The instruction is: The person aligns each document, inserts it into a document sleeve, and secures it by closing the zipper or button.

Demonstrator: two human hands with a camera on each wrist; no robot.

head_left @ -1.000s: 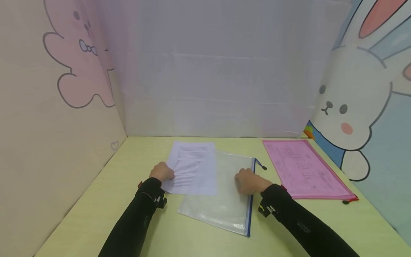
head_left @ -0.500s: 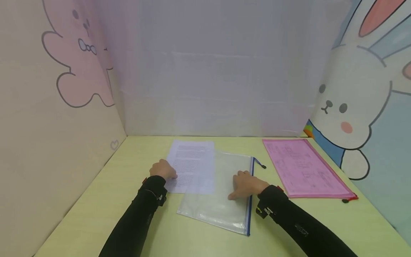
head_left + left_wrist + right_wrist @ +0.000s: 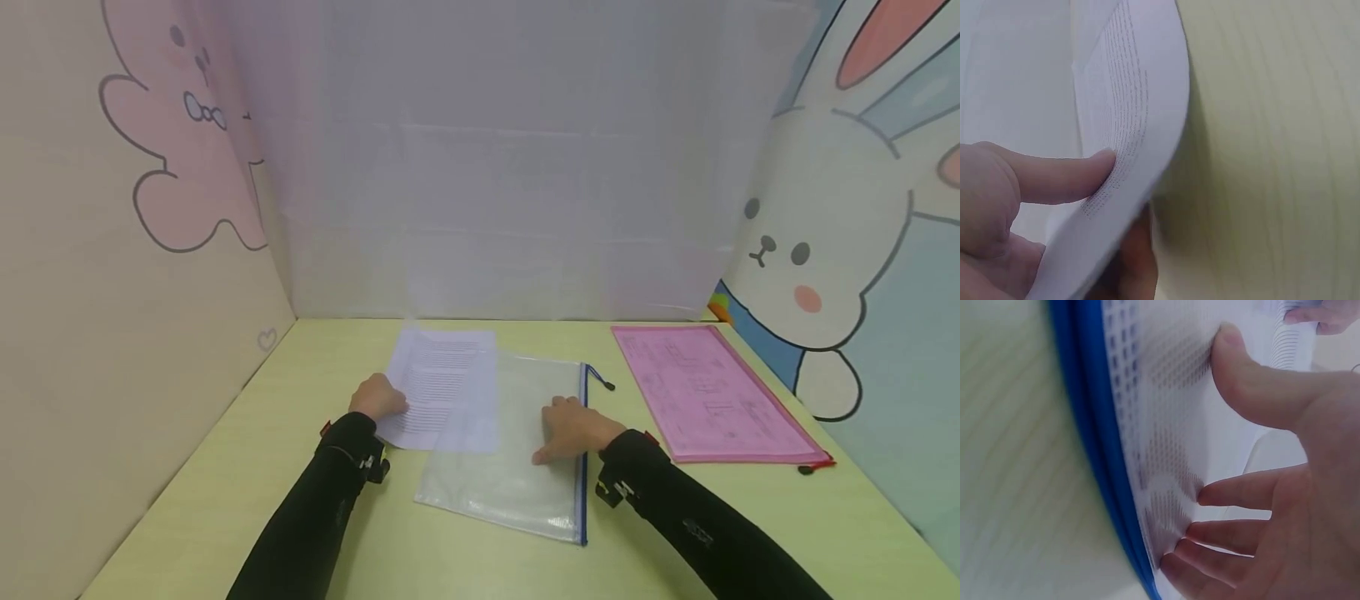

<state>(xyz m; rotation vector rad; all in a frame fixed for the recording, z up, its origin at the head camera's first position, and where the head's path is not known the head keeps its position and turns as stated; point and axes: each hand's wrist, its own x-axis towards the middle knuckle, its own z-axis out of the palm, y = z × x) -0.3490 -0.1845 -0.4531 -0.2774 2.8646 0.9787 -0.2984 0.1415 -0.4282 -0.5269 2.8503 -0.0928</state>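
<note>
While a person in black sleeves is sitting at a pale yellow-green desk [image 3: 225, 500], both hands are working a printed sheet [image 3: 442, 387] into a clear zip pouch [image 3: 510, 467] lying near the desk's middle. The left hand [image 3: 378, 398] is pinching the sheet's left edge, thumb on top and fingers underneath, so that the paper is bowing upward; the left wrist view is showing that curve clearly. The right hand [image 3: 573, 429] is resting on the pouch close to its blue zipper edge [image 3: 583, 450], thumb and slightly bent fingers pressing the mesh-textured plastic [image 3: 1166, 425] flat against the desk. The sheet's right part is already lying under or inside the clear plastic; whether it is truly within the opening is hard to tell.

Judging from this, the insertion step is partway along, and the next move is likely calling for the sheet to be slid rightward and flattened while the pouch is being held steady, with care not to crease the bowed paper.

A pink zip pouch [image 3: 712, 400] holding a printed form is lying near the desk's right edge, well apart from the clear one. Open desk surface is stretching toward the near edge and the left edge. Panel walls with cartoon rabbits [image 3: 810, 250] are closing off the far, left and right sides.
</note>
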